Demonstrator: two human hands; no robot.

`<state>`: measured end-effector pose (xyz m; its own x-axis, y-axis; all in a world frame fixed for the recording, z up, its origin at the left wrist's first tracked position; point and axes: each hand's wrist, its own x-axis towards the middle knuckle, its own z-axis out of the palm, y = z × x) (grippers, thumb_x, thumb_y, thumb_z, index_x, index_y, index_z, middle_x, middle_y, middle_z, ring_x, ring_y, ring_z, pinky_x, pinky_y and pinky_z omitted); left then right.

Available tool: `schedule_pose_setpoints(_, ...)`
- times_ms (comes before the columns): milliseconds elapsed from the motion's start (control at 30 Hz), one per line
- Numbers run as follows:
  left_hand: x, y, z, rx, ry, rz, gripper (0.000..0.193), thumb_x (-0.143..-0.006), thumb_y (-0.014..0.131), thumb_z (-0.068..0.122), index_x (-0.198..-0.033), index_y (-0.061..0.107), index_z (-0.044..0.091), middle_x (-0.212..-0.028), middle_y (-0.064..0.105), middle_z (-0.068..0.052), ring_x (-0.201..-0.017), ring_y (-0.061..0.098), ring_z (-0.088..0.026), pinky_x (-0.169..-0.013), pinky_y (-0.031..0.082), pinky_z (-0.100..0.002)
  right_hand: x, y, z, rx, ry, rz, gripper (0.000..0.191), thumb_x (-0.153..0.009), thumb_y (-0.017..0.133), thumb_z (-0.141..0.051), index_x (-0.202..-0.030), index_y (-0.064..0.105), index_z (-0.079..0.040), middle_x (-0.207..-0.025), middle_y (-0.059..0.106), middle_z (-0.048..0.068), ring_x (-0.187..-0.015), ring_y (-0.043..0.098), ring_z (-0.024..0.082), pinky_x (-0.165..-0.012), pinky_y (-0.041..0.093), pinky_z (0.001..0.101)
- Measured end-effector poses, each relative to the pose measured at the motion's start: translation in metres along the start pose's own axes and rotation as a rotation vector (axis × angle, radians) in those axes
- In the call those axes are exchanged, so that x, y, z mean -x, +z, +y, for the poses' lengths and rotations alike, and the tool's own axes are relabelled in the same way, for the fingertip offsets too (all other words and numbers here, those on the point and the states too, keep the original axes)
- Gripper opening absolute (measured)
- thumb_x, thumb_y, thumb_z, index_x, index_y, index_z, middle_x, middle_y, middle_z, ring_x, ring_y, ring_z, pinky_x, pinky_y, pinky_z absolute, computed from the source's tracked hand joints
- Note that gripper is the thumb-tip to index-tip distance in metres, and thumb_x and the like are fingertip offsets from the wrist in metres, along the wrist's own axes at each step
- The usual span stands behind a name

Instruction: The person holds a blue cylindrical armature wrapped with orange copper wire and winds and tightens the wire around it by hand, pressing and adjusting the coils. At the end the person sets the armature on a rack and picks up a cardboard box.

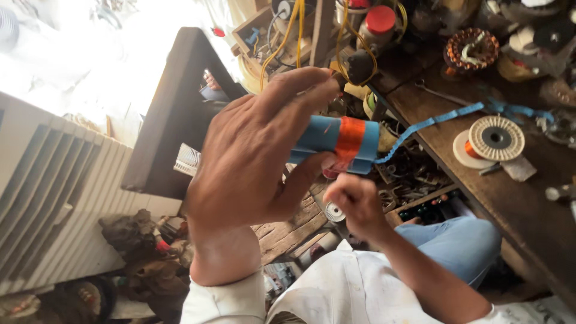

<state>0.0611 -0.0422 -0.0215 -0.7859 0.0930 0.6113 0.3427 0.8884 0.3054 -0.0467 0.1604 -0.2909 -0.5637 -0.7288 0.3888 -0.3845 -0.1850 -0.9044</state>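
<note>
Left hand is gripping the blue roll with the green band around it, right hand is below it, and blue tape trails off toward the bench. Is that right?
Not quite: the head view shows the band on the blue roll is orange, not green. The rest holds: the left hand grips the roll, the right hand sits below it, and blue tape trails toward the bench.

The far end of the desk [516,198] is crowded: a copper-wound stator [471,49], a red-capped jar [378,24] and yellow wires [288,30] stand close together, so a hand finds little way through. Nearer, a flat white spool [495,139] lies on the wood, with bare planks just beside it toward the near edge. A blue ribbon [432,123] crosses the air between the raised blue tube [342,141] and that clutter. Below the desk edge, an open drawer of small parts [414,180] blocks the gap.
</note>
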Motion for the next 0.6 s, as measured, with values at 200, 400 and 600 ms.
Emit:
schedule_pose_setpoints(200, 0.001, 0.001, -0.006, 0.039, 0.0, 0.024, 0.041, -0.093, 0.076, 0.028, -0.125, 0.065, 0.005, -0.126, 0.066, -0.009, -0.11, 0.069, -0.032, -0.093, 0.054, -0.041, 0.009, 0.001, -0.054, 0.04, -0.341, -0.246, 0.01, -0.1, 0.063, -0.012, -0.092, 0.064, -0.007, -0.082, 0.064, 0.002, -0.072, 0.063, 0.019, -0.062, 0.05, 0.0344)
schedule_pose_setpoints(400, -0.003, 0.007, -0.008, 0.045, 0.024, 0.056, 0.04, -0.093, 0.074, 0.026, -0.126, 0.066, 0.005, -0.122, 0.068, -0.009, -0.108, 0.069, -0.032, -0.09, 0.053, -0.042, -0.05, -0.028, -0.203, 0.312, -0.665, -0.475, 0.016, -0.088, 0.08, -0.018, -0.095, 0.068, -0.01, -0.073, 0.058, -0.002, -0.06, 0.057, 0.016, -0.052, 0.043, 0.0348)
schedule_pose_setpoints(600, -0.006, 0.007, -0.002, 0.022, 0.02, 0.026, 0.043, -0.089, 0.073, 0.026, -0.127, 0.065, 0.007, -0.121, 0.068, -0.009, -0.108, 0.068, -0.033, -0.09, 0.051, -0.043, -0.082, -0.073, -0.263, 0.396, -0.48, -0.199, 0.014, -0.091, 0.072, -0.023, -0.088, 0.066, -0.011, -0.077, 0.069, -0.001, -0.064, 0.065, 0.015, -0.059, 0.051, 0.0278)
